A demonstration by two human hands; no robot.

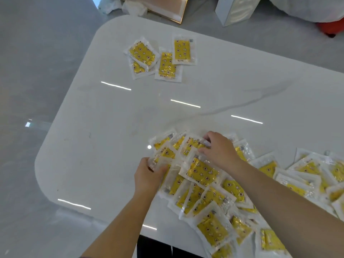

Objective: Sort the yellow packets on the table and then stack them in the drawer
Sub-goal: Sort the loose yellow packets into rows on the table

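Several yellow packets in clear wrappers lie in a loose overlapping heap (214,192) on the near right part of the white table (111,127). My left hand (149,174) grips the edge of a few packets at the heap's left side. My right hand (217,149) pinches one packet (191,144) at the heap's far edge, thumb under and fingers curled over it. A smaller group of several packets (163,58) lies apart at the table's far end. No drawer is in view.
The table has rounded corners and its left edge drops to a grey floor (37,71). Beyond the far end stand a framed board (167,10), a white box (234,10) and white bags.
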